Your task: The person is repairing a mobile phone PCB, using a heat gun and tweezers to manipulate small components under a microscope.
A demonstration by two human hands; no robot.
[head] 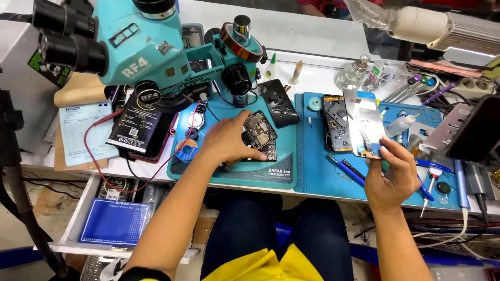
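I count two hands of mine, left (226, 139) and right (394, 174); one teal microscope (140, 49); two blue work mats (281, 171) (323, 177); one opened phone body (337, 122); one screen panel (364, 122); two glass bottles (353, 74) (376, 75); one tape roll (240, 44)

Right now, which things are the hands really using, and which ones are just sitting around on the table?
In use:
left hand on the opened phone
right hand holding the phone screen panel

Lying about:
black back cover
second opened phone
blue-handled tweezers
glass bottle
tape roll
microscope
blue mat
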